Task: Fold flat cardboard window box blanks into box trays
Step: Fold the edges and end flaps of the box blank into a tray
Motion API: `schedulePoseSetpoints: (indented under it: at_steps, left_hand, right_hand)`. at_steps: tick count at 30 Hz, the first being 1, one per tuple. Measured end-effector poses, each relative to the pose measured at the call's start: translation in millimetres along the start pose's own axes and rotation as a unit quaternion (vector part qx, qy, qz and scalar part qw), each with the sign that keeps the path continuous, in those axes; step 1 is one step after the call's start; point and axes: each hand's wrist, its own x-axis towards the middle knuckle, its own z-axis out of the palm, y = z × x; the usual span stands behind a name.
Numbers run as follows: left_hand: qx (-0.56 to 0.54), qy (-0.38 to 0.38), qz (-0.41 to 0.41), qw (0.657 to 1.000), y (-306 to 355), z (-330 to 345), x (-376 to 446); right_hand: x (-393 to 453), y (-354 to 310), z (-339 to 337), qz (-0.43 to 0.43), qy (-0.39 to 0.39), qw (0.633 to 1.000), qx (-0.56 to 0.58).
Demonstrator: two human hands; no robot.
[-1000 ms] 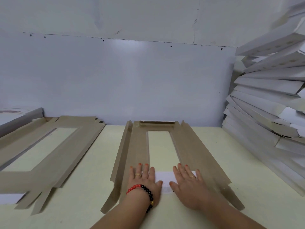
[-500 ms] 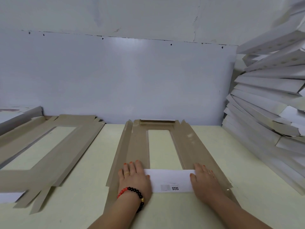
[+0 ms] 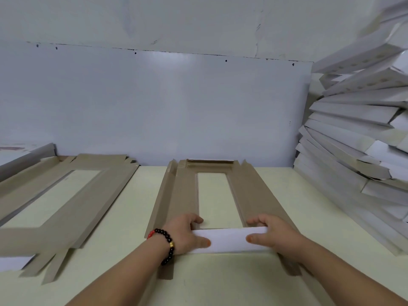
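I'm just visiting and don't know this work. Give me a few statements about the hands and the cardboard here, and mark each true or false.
1. Both hands grip the white near-end flap of the brown cardboard window blank in the middle of the pale yellow table. True: the left hand and right hand each curl round it, thumb in front.
2. The beaded bracelet is on the right wrist. False: it is on the left wrist.
3. Another flat brown window blank lies to the left. True.
4. The stack of white folded boxes stands on the left. False: it leans at the right edge.
5. The middle blank's window is round. False: it is a long rectangle.
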Motion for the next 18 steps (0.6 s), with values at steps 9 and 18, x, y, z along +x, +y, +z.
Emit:
schedulePoseSetpoints:
  at_steps: [9, 18]
  left_hand:
    - [0.278, 0.036, 0.104, 0.954, 20.4, 29.1, -18.6]
    - [0.347, 0.029, 0.081, 0.934, 9.4, 64.8, 2.2]
  right_hand:
    - [-19.8, -20.0, 24.8, -0.098, -0.015, 0.903, -0.418]
    - [-4.3, -26.2, 86.3, -0.122, -0.033, 0.906, -0.404]
